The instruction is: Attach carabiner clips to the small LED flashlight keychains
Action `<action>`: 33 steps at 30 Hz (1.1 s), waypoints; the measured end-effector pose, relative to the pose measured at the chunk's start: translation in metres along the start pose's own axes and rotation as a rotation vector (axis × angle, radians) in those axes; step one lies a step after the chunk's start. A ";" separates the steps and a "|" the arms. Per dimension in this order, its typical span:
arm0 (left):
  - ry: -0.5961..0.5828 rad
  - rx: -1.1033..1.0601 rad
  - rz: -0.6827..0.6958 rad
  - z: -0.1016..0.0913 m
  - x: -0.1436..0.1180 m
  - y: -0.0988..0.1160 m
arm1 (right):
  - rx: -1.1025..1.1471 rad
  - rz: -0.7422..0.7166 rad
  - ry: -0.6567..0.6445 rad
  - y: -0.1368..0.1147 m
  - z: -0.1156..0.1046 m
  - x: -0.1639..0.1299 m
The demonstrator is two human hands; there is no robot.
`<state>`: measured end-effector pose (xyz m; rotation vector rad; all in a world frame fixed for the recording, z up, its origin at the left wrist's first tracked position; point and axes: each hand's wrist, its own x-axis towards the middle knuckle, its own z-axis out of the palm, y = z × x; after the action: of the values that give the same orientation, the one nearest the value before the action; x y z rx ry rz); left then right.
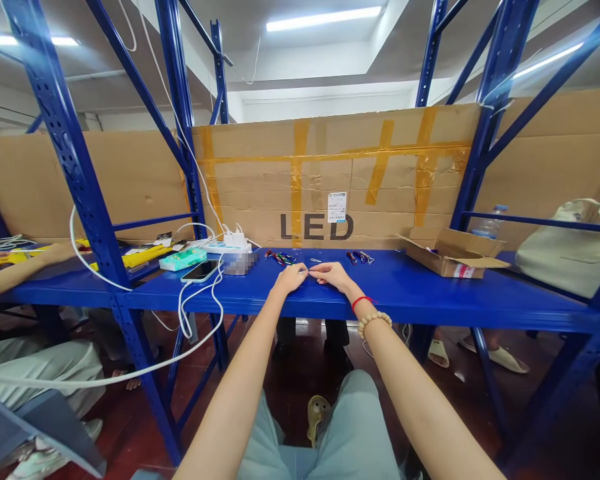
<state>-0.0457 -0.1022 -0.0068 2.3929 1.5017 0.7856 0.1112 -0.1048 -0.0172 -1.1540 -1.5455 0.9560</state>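
My left hand (290,277) and my right hand (333,274) rest on the blue shelf surface (405,287), fingertips meeting at a small thin metal piece (308,270) pinched between them. The piece is too small to make out. My right wrist wears a red string and a bead bracelet. Just behind my hands lie several small red, blue and green clip-like parts (281,257) and a few more with metal rings (360,257).
An open cardboard box (447,257) sits to the right, a beige bag (567,250) beyond it. To the left are a phone (201,271), tissue pack (183,259), power strip with chargers (227,243) and white cables. Another person's arm (15,267) reaches in at far left. Blue rack posts flank me.
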 end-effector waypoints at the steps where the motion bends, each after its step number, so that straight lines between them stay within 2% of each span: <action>1: -0.002 -0.001 0.002 0.000 0.000 0.000 | -0.002 0.000 0.000 0.000 0.000 0.000; 33: -0.012 -0.016 0.008 -0.004 -0.004 0.002 | -0.029 -0.004 -0.003 -0.001 0.001 0.001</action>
<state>-0.0471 -0.1070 -0.0039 2.3894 1.4766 0.7804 0.1104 -0.1040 -0.0166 -1.1702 -1.5680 0.9360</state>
